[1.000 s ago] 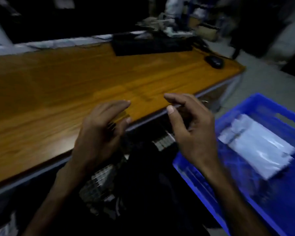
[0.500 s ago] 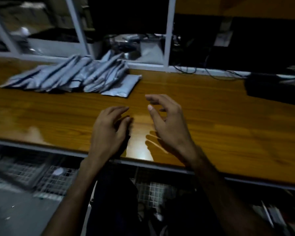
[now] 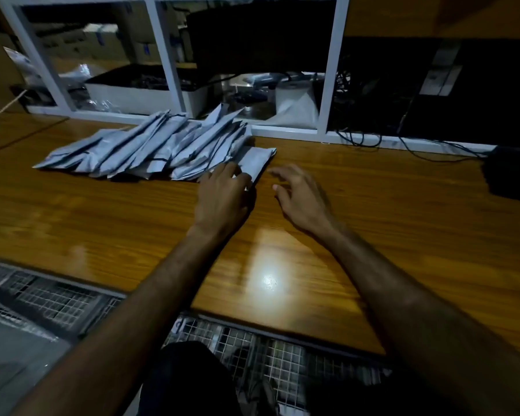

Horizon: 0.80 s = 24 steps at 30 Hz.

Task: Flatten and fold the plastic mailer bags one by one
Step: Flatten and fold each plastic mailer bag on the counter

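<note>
Several grey plastic mailer bags [image 3: 150, 148] lie fanned in a pile at the back of the wooden table [image 3: 373, 223]. The rightmost mailer bag [image 3: 257, 159] lies flat at the pile's right edge. My left hand [image 3: 222, 196] is on its near end, with the fingers over the bag and the thumb at its corner. My right hand [image 3: 300, 196] hovers just right of that bag with its fingers spread, holding nothing and apart from the bag.
A white-framed glass partition [image 3: 330, 70] closes off the back of the table, with boxes and clutter behind it. Black cables [image 3: 418, 145] run along the back right toward a dark object [image 3: 514, 175]. A wire mesh rack [image 3: 282, 355] sits below the table's front edge.
The view swung left from a blue crate with a white bag to the pile. Both hands reached forward across the table, and my left hand has landed on the rightmost bag.
</note>
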Tool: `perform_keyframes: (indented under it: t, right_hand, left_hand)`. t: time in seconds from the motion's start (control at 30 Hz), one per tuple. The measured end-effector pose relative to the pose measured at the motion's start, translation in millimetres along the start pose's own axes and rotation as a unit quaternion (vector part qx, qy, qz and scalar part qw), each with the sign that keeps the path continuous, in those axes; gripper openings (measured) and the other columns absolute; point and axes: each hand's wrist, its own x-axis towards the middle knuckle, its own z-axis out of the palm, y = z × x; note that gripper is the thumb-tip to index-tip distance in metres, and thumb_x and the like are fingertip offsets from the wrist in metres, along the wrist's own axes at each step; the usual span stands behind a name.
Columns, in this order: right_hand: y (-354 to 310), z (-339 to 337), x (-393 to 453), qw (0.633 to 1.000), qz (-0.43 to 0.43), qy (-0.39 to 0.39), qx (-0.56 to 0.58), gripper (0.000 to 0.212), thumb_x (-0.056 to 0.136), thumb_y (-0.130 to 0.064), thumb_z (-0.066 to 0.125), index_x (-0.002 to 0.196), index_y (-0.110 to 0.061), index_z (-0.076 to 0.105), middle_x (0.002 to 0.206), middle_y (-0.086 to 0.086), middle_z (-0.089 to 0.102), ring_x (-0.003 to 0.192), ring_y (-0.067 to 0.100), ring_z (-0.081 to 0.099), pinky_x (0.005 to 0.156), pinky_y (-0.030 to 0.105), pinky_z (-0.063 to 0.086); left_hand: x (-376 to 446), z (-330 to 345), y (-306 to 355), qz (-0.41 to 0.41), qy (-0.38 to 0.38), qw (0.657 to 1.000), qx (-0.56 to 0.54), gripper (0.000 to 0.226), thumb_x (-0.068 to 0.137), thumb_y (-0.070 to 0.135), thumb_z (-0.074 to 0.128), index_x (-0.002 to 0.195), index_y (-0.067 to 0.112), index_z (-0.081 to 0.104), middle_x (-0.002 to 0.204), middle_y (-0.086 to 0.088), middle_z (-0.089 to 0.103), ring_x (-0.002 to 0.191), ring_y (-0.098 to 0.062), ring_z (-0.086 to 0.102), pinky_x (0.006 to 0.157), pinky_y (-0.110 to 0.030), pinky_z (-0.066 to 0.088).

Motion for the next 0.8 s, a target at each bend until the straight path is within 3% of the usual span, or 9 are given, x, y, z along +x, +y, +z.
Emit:
perform_keyframes:
  t: [0.13, 0.23, 0.33, 0.4, 0.57, 0.8]
  right_hand:
    - [10, 6, 16, 1.0, 0.015, 0.015, -0.013, 0.041, 0.1, -0.017, 0.063, 0.14, -0.028, 0.059, 0.133, -0.005, 0.058, 0.115, 0.014, 0.058, 0.088, 0.042, 0.059]
    - [16, 9, 23, 0.999, 0.025, 0.023, -0.015, 0.044, 0.1, -0.015, 0.064, 0.141, -0.028, 0.059, 0.13, -0.005, 0.056, 0.113, 0.014, 0.058, 0.084, 0.044, 0.06]
    - [21, 7, 27, 0.999, 0.027, 0.031, -0.009, 0.046, 0.099, -0.014, 0.065, 0.142, -0.027, 0.058, 0.13, -0.005, 0.052, 0.109, 0.011, 0.055, 0.08, 0.043, 0.062]
    - [23, 5, 26, 0.999, 0.014, 0.039, -0.002, 0.048, 0.096, -0.011, 0.067, 0.141, -0.026, 0.059, 0.134, -0.006, 0.048, 0.118, 0.012, 0.052, 0.084, 0.04, 0.062]
    - [28, -13, 9, 0.997, 0.017, 0.066, -0.038, 0.049, 0.092, -0.012, 0.072, 0.138, -0.026, 0.062, 0.144, -0.001, 0.04, 0.137, 0.018, 0.039, 0.106, 0.041, 0.051]
    - [37, -63, -40, 0.994, 0.031, 0.061, -0.08, 0.035, 0.092, -0.033, 0.074, 0.126, -0.03, 0.07, 0.132, -0.005, 0.053, 0.125, 0.013, 0.041, 0.104, 0.042, 0.04]
  left_hand:
    - [7, 2, 1, 0.009, -0.007, 1.0, 0.003, 0.012, 0.09, 0.032, 0.075, 0.097, 0.024, 0.079, 0.103, -0.005, 0.066, 0.1, -0.026, 0.061, 0.084, -0.046, 0.053]
    - [8, 3, 0, 0.008, -0.001, 1.0, -0.018, 0.016, 0.093, 0.033, 0.072, 0.098, 0.02, 0.079, 0.099, -0.005, 0.071, 0.094, -0.025, 0.066, 0.081, -0.043, 0.055]
    - [5, 3, 0, 0.015, 0.003, 0.995, -0.099, 0.016, 0.095, 0.031, 0.071, 0.099, 0.015, 0.073, 0.098, -0.005, 0.066, 0.085, -0.023, 0.064, 0.067, -0.041, 0.057]
    - [3, 1, 0, 0.016, 0.01, 0.985, -0.17, 0.012, 0.095, 0.025, 0.069, 0.097, 0.013, 0.068, 0.098, -0.004, 0.062, 0.081, -0.021, 0.06, 0.064, -0.044, 0.056]
    - [-4, -5, -1, 0.017, 0.03, 0.962, -0.271, 0.014, 0.086, 0.023, 0.056, 0.091, 0.011, 0.062, 0.102, -0.007, 0.061, 0.095, -0.024, 0.061, 0.071, -0.047, 0.06]
    - [-9, -10, 6, 0.017, 0.051, 0.928, -0.369, 0.015, 0.082, 0.0, 0.06, 0.092, 0.009, 0.066, 0.094, -0.001, 0.065, 0.093, -0.017, 0.064, 0.08, -0.046, 0.056]
